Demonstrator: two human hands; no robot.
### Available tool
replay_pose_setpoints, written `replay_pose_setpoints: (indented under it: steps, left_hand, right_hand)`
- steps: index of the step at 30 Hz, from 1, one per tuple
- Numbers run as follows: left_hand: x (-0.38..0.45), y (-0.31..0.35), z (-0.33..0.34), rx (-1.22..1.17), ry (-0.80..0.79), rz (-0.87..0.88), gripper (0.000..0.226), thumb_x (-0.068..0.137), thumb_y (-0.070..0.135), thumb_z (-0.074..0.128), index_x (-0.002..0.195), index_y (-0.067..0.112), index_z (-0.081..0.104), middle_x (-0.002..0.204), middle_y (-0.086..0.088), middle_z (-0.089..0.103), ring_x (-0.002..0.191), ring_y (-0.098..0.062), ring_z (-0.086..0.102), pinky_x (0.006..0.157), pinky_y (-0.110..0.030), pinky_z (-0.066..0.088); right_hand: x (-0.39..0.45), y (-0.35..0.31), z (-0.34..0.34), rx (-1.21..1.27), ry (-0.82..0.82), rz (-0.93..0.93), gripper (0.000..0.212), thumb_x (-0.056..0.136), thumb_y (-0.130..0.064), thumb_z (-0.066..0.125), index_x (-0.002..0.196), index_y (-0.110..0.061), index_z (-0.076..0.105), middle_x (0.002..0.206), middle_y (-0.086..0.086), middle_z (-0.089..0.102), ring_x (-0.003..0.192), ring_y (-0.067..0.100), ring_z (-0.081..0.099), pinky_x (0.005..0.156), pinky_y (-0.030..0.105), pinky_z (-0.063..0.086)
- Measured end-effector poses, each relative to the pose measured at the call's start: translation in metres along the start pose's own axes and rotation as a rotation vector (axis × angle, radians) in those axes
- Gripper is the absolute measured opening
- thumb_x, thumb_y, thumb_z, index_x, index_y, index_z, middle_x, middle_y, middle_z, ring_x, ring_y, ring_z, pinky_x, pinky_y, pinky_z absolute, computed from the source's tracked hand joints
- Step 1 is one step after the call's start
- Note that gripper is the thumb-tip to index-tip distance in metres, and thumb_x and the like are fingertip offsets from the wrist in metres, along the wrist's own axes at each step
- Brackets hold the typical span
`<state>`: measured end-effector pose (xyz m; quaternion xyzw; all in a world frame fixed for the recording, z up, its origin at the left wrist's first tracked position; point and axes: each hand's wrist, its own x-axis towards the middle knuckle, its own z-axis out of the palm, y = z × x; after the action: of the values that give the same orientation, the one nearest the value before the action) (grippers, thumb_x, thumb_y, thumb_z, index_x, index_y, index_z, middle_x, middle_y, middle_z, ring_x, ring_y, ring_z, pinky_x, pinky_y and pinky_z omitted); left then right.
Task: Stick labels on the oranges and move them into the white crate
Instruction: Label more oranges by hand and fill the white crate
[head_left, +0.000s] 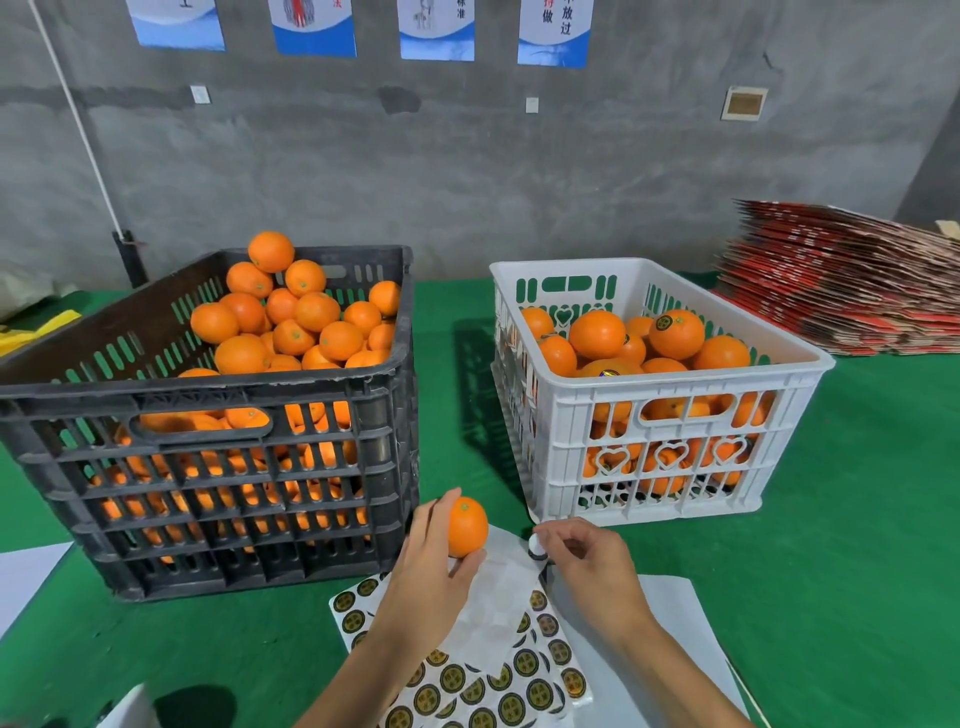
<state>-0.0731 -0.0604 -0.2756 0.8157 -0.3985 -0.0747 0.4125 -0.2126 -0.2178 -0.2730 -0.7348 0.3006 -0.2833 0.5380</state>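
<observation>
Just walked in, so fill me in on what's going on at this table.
A person is labelling oranges. The left hand holds an orange above the sticker sheets, while the right hand pinches a round label beside it, not yet stuck on. The black crate is heaped with oranges; the white crate already holds some labelled ones.

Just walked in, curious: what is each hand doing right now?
Left hand: holding an orange.
Right hand: fingers pinching a label.

Unlabelled orange (467, 526) held above label sheets (498, 670), white crate (660, 457) half-full of oranges
</observation>
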Motion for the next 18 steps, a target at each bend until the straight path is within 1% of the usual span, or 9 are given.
replay_pose_setpoints:
  steps: [3, 5, 7, 9, 12, 14, 15, 16, 18]
  left_hand:
    - [-0.001, 0.003, -0.003, -0.011, -0.008, 0.004, 0.071, 0.098, 0.038, 0.064, 0.153, 0.044, 0.02, 0.147, 0.019, 0.026, 0.129, -0.01, 0.047, 0.106, -0.033, 0.046]
    - [0.0, 0.012, -0.008, -0.044, 0.012, 0.039, 0.07, 0.098, 0.037, 0.065, 0.149, 0.052, 0.019, 0.147, 0.023, 0.026, 0.123, -0.002, 0.05, 0.105, -0.03, 0.046]
    - [0.002, 0.024, -0.014, -0.099, 0.039, 0.061, 0.069, 0.097, 0.036, 0.065, 0.146, 0.056, 0.021, 0.143, 0.032, 0.026, 0.118, 0.001, 0.053, 0.104, -0.03, 0.048]
    - [0.004, 0.035, -0.02, -0.16, 0.084, 0.092, 0.072, 0.096, 0.028, 0.068, 0.15, 0.05, 0.025, 0.14, 0.038, 0.025, 0.123, -0.003, 0.052, 0.104, -0.034, 0.05]
    - [0.01, 0.054, -0.033, -0.18, 0.25, 0.188, 0.069, 0.096, 0.017, 0.066, 0.151, 0.041, 0.033, 0.148, 0.025, 0.034, 0.13, 0.003, 0.045, 0.108, -0.024, 0.045]
    - [0.017, 0.074, -0.044, -0.288, 0.305, 0.194, 0.066, 0.098, 0.015, 0.063, 0.147, 0.05, 0.037, 0.146, 0.021, 0.038, 0.127, 0.001, 0.048, 0.104, -0.03, 0.049]
    - [0.022, 0.086, -0.049, -0.313, 0.311, 0.193, 0.063, 0.1, 0.017, 0.059, 0.144, 0.057, 0.038, 0.143, 0.024, 0.038, 0.124, 0.002, 0.05, 0.1, -0.031, 0.051]
    - [0.026, 0.099, -0.054, -0.309, 0.34, 0.232, 0.063, 0.101, 0.018, 0.056, 0.142, 0.061, 0.036, 0.143, 0.028, 0.037, 0.123, 0.005, 0.049, 0.098, -0.026, 0.05]
    - [0.035, 0.124, -0.064, -0.208, 0.38, 0.344, 0.069, 0.102, 0.008, 0.055, 0.147, 0.055, 0.034, 0.145, 0.032, 0.033, 0.129, 0.009, 0.042, 0.1, -0.016, 0.044]
  right_hand:
    - [-0.006, -0.016, 0.007, -0.148, 0.117, -0.175, 0.018, 0.099, -0.019, 0.066, 0.086, -0.029, 0.075, 0.091, -0.017, 0.071, 0.088, 0.004, 0.068, 0.077, 0.015, 0.053]
    - [-0.011, -0.035, 0.018, -0.353, 0.179, -0.371, 0.012, 0.1, -0.022, 0.063, 0.097, -0.026, 0.075, 0.099, -0.022, 0.067, 0.092, 0.001, 0.064, 0.08, 0.018, 0.054]
    - [-0.011, -0.056, 0.029, -0.528, 0.27, -0.545, 0.012, 0.099, -0.022, 0.065, 0.104, -0.022, 0.075, 0.106, -0.017, 0.069, 0.095, 0.001, 0.062, 0.08, 0.017, 0.051]
    - [-0.015, -0.076, 0.039, -0.547, 0.323, -0.642, 0.015, 0.1, -0.024, 0.063, 0.107, -0.021, 0.076, 0.11, -0.012, 0.07, 0.098, 0.004, 0.063, 0.081, 0.017, 0.051]
    - [-0.021, -0.106, 0.041, -0.464, 0.36, -0.683, 0.027, 0.101, -0.03, 0.057, 0.115, -0.019, 0.077, 0.12, -0.008, 0.071, 0.107, 0.006, 0.066, 0.092, 0.02, 0.055]
    - [-0.025, -0.126, 0.039, -0.493, 0.375, -0.714, 0.034, 0.102, -0.034, 0.057, 0.127, -0.018, 0.072, 0.131, -0.004, 0.069, 0.115, 0.009, 0.066, 0.099, 0.017, 0.049]
    - [-0.026, -0.136, 0.036, -0.49, 0.351, -0.688, 0.041, 0.103, -0.038, 0.055, 0.137, -0.018, 0.065, 0.137, -0.005, 0.065, 0.12, 0.009, 0.064, 0.1, 0.018, 0.047]
    - [-0.025, -0.148, 0.032, -0.471, 0.323, -0.637, 0.049, 0.103, -0.045, 0.053, 0.145, -0.02, 0.056, 0.14, -0.006, 0.063, 0.122, 0.009, 0.062, 0.1, 0.019, 0.048]
    - [-0.017, -0.171, 0.018, -0.425, 0.283, -0.543, 0.059, 0.099, -0.054, 0.055, 0.15, -0.026, 0.046, 0.133, -0.007, 0.066, 0.112, 0.01, 0.066, 0.092, 0.023, 0.053]
